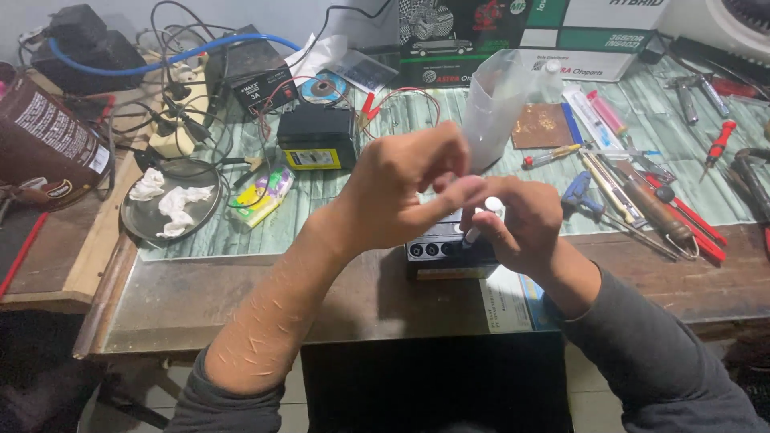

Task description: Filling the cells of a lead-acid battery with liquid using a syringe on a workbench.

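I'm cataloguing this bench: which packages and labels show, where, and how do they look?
Cardboard box: back centre, black with red and white graphics.
Second box: to its right, white with green panels.
Brown jar: far left, tilted, white label.
Black battery: centre-left, yellow label.
Leaflet: front edge, white and blue.

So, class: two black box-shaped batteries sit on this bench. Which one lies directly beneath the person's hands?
The black battery at the bench's near edge, partly hidden beneath the left hand and right hand. The other battery, yellow-labelled, sits farther back, apart from both hands.
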